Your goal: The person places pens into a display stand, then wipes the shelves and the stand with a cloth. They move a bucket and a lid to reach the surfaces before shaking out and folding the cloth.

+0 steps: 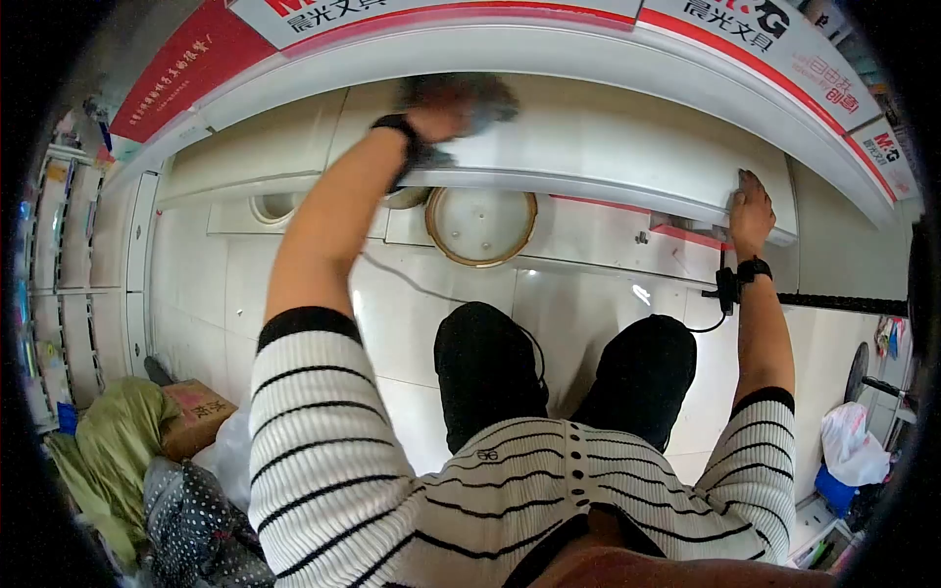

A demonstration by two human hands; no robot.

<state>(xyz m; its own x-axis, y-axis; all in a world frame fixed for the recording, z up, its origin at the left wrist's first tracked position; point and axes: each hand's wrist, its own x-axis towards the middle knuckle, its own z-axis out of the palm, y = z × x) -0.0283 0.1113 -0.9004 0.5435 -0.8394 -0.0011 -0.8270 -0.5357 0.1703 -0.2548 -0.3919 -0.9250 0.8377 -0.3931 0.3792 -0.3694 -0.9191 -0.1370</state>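
Note:
My left hand (pixel 438 118) is pressed on the white shelf (pixel 608 137), blurred by motion. Under and around its fingers is a dark grey cloth (pixel 495 103), also smeared, and the hand appears to grip it. The single fingers cannot be made out. Toward the right end of the shelf, my right hand (pixel 752 214) lies over the front edge with its fingers stretched out flat, holding nothing. Both wrists wear black bands; a small black device with a cable (pixel 725 291) hangs by the right one.
Below the shelf, a round gold-rimmed container (pixel 480 227) stands near my knees. Sign boards (pixel 725 34) overhang the shelf's back. A cardboard box (pixel 196 419) and a green bag (pixel 123 441) lie at lower left. A white plastic bag (pixel 851 446) is at right.

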